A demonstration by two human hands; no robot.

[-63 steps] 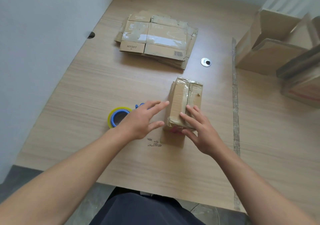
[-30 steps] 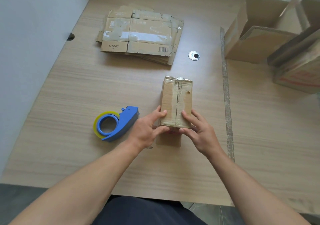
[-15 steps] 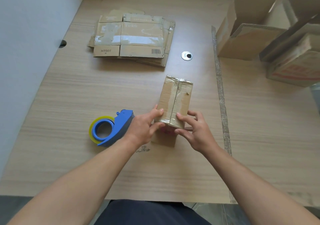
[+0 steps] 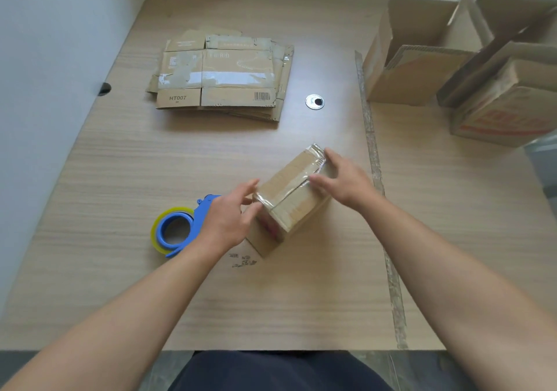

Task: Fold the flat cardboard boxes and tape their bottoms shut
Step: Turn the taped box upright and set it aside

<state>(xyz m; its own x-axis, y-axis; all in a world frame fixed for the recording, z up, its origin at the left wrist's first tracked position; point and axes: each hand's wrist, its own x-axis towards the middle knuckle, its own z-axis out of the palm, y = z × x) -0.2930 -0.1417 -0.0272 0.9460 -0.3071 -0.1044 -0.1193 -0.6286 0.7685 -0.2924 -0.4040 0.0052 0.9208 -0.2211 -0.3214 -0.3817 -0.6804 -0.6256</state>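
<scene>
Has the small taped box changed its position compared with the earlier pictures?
Yes. The taped box has turned clockwise: earlier parallel to the long tape strip, its far end now leans toward that strip.

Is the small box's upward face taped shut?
Shut: clear tape covers the closed centre seam of the small brown cardboard box; its flaps lie flat.

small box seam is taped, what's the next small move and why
Probably lift the small box and set it by the open boxes on the right: tape already covers its seam, and the left hand and right hand hold its ends.
</scene>
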